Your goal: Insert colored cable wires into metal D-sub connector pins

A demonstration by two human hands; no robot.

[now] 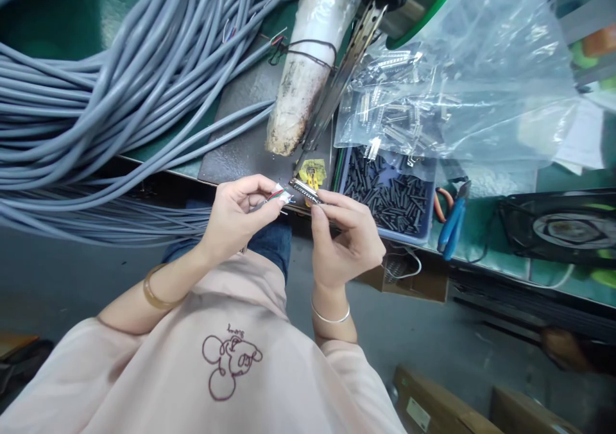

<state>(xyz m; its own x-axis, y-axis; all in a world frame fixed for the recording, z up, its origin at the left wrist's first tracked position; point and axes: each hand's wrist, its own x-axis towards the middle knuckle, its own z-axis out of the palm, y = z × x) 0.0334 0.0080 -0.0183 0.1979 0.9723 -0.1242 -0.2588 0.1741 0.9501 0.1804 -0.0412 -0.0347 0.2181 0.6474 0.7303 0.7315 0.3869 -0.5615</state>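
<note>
A bunch of thin coloured wires (277, 196) is pinched between the thumb and fingers of the left hand (243, 212); a small plug (305, 191) is pinched by one end in the right hand (344, 232); the wires and the plug are held just beside each other, and whether they touch cannot be told. The wires are spread out loose at their ends, so that part looks done; no wire can be seen fixed to the plug, so the joining looks left to do, though the ends are too small to be sure.

Just past the plug a yellow clip (312, 173) is seen; above it an iron (342, 78) is hung, tip down, beside a white tube (308, 81); right of the right grip, black bits (389, 196) are kept in a blue tray (428, 227), with cutters (453, 221) beyond; past the tray, more metal parts are held in a clear bag (481, 81); left of the left grip, many grey cables (120, 106) are heaped, so much looks left.
</note>
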